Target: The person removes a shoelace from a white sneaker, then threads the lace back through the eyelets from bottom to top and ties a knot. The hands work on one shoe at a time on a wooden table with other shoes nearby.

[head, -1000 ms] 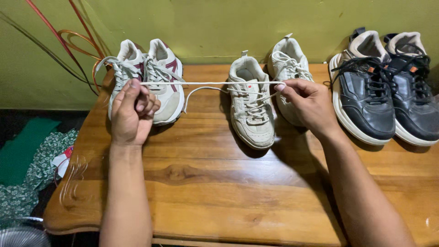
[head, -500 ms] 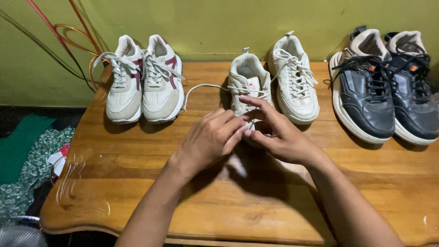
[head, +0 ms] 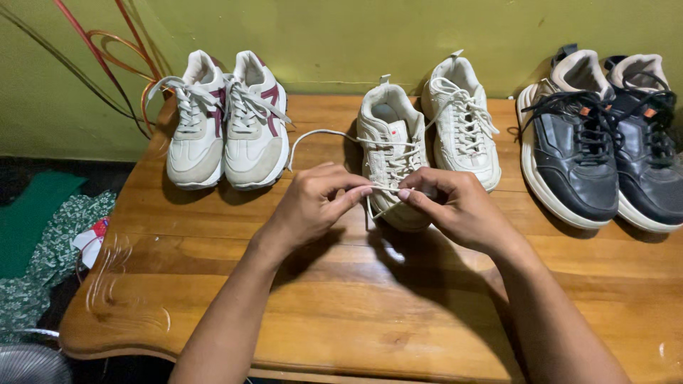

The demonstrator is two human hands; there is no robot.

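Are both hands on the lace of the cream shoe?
Touching: the head view shows left hand and right hand pinching the white lace over the cream shoe.

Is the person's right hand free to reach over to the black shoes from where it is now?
Probably not at once. The right hand is pinching the white lace with the left hand. The way to the black shoes looks open, across bare wooden table, once it lets go.
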